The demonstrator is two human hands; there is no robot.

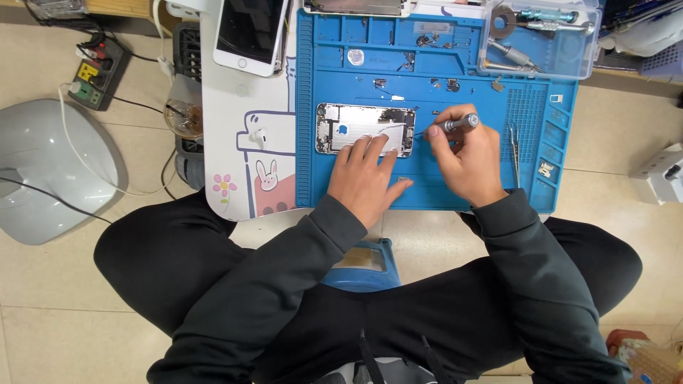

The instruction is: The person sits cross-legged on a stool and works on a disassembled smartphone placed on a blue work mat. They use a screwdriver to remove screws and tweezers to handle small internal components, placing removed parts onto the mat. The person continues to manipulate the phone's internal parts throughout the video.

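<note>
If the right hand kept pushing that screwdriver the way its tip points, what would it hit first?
The right hand aims the screwdriver leftward, so it would most likely meet the right end of the opened phone first; depth is hard to judge.

Small phone-repair workshop, prob. a home setup. Blue repair mat (427,107) w/ parts compartments covers the low counter (242,92); opened phone chassis (364,129) at centre, loose screws at the far edge. Clear tool tray (541,43) far right, tweezers (514,153) right, white phone (250,32) far left, power strip (99,71) on tiled floor (43,327).
</note>
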